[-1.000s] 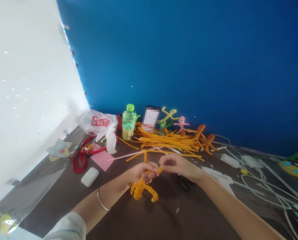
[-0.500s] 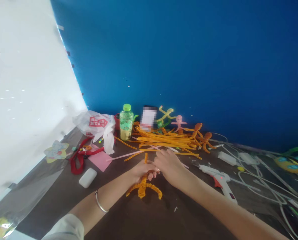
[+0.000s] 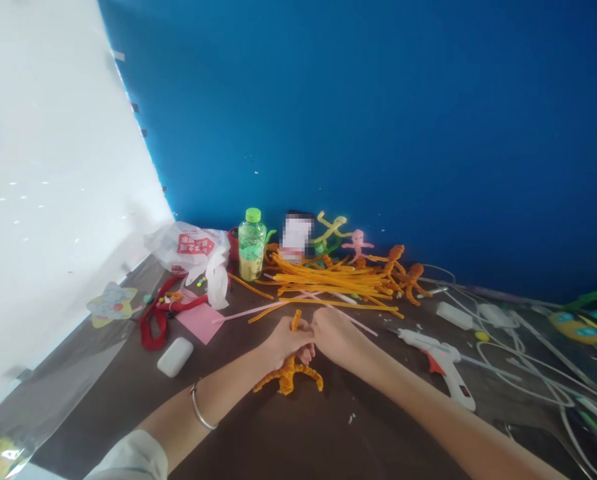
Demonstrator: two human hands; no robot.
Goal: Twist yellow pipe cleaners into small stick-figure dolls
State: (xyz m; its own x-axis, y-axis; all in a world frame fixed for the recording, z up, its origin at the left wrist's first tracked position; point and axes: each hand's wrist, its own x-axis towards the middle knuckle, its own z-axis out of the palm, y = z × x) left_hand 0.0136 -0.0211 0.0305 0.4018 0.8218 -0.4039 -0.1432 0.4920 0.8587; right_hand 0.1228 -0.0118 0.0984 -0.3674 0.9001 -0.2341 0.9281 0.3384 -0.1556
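Observation:
An orange pipe-cleaner figure [image 3: 287, 383] with coiled, curving limbs is in front of me at the middle of the table. Closed around its upper part is my left hand [image 3: 287, 341], and a straight orange stem [image 3: 296, 320] pokes up above the fingers. My right hand [image 3: 332, 335] is closed and meets the left fingertips from the right side. Whatever lies between its fingers is hidden. Just beyond both hands lies a pile of loose orange pipe cleaners [image 3: 328, 279], with a few pink ones [image 3: 351, 319] among them.
Right of my arm lies a white glue gun [image 3: 443, 360] among tangled white cables [image 3: 518, 340]. Finished-looking pipe-cleaner figures [image 3: 359, 245] stand along the blue wall. At left are a green-capped bottle [image 3: 251, 247], a plastic bag [image 3: 188, 247], pink paper [image 3: 201, 321] and a white case [image 3: 175, 357].
Both hands have shifted slightly, the right one a little lower. The orange stem above my left hand now leans more to the right. The figure's limbs have risen a touch.

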